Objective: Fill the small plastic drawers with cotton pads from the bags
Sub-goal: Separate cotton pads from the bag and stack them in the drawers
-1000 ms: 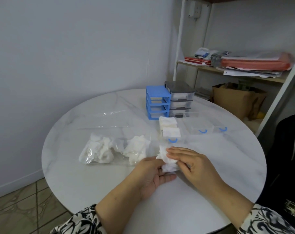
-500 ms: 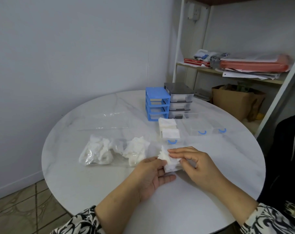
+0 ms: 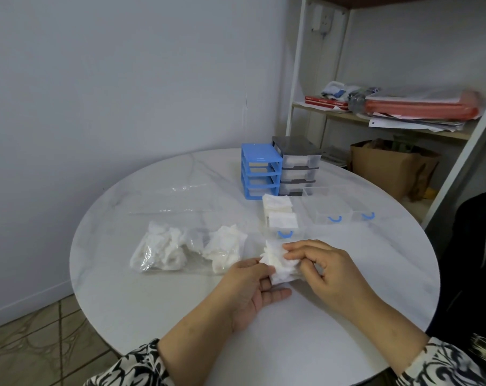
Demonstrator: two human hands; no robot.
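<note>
1. A round white table [image 3: 152, 302] with a marble pattern carries all the things of the task.
2. At the far side of it, a blue drawer frame [image 3: 260, 174] stands upright, touching a grey drawer unit [image 3: 299, 167] on its right.
3. A clear plastic bag [image 3: 180, 246] lies flat on the left part of the table, with two heaps of white cotton pads inside.
4. The left hand [image 3: 250, 285] lies palm up and its fingers curl under a small bundle of cotton pads [image 3: 280, 260].
5. The right hand [image 3: 328, 268] pinches the same bundle from above with bent fingers.
6. Just behind the hands, a clear drawer [image 3: 282, 220] with a blue handle is full of folded pads.
7. To its right, two clear drawers [image 3: 329, 210] stand side by side.
</note>
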